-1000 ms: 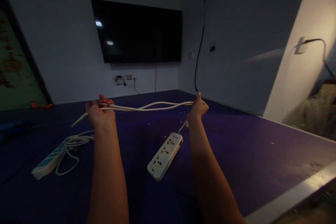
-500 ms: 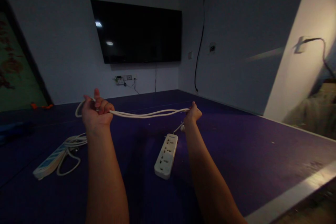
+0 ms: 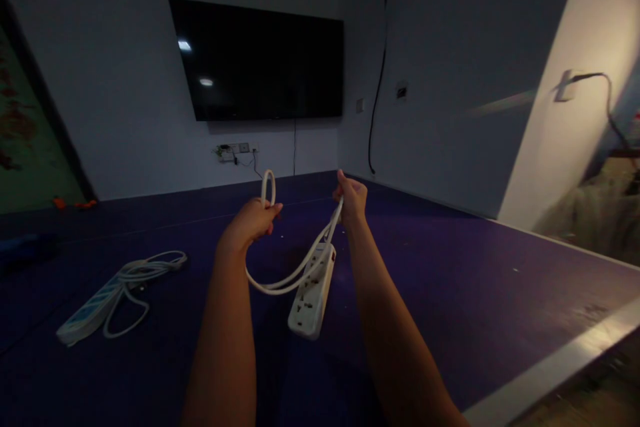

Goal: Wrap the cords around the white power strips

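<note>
My left hand is closed on the doubled white power cord, and a small loop of it sticks up above the fingers. On the right, my right hand pinches the same cord, thumb uppermost. Between the hands the cord sags in a curve over a white power strip. That strip lies on the purple surface with its sockets facing up, its far end tilted slightly. Left of my left arm rests a second power strip with blue panels, its own white cord coiled over its far end.
The purple platform has a pale edge at the right. A dark television hangs on the back wall above wall sockets. A black cable hangs down the right wall. Orange objects lie at far left.
My left hand has moved right, towards my right hand, and turned over. The cord, stretched nearly straight before, now droops between them. The white strip has tilted and shifted slightly.
</note>
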Demonstrator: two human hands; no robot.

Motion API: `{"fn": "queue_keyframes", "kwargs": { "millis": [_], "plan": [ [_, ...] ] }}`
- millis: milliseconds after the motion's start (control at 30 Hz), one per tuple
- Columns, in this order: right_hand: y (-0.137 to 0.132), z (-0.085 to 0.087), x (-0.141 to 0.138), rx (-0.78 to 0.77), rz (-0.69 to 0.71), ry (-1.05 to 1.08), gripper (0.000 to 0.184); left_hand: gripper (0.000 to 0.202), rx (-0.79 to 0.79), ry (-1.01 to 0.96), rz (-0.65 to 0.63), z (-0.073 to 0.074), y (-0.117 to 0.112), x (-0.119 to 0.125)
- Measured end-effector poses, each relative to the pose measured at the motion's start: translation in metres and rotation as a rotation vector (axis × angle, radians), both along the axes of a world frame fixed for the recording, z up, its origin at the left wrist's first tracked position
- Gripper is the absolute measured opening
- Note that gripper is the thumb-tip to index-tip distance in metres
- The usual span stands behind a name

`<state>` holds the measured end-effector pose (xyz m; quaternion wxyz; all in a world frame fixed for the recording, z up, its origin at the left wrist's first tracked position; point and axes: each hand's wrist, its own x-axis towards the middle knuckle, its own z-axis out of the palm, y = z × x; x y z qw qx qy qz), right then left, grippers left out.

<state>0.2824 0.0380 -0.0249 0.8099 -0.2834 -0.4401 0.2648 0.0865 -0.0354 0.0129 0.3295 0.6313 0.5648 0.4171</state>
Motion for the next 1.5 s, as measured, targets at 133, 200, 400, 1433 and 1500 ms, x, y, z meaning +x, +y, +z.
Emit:
{"fn": "queue_keyframes", "kwargs": {
  "millis": [133, 200, 400, 1433, 1500],
  "plan": [
    [-0.008, 0.007, -0.012, 0.04, 0.076, -0.089, 0.053, 0.033, -0.006, 0.289, -0.104, -0.007, 0.003, 0.016],
    [-0.011, 0.009, -0.016, 0.046, 0.113, -0.129, 0.053, 0.03, -0.039, 0.405, -0.148, -0.009, 0.004, 0.023],
    [-0.023, 0.017, -0.024, 0.057, 0.208, -0.243, 0.048, 0.016, -0.04, 0.699, -0.264, -0.017, 0.005, 0.04],
    [-0.032, 0.017, -0.011, -0.198, 0.468, -0.462, 0.032, 0.04, -0.084, 0.04, -0.55, -0.012, 0.005, 0.016],
    [-0.031, 0.015, -0.011, -0.189, 0.484, -0.485, 0.03, 0.048, -0.094, 0.036, -0.513, -0.011, 0.005, 0.016]
  ]
}}
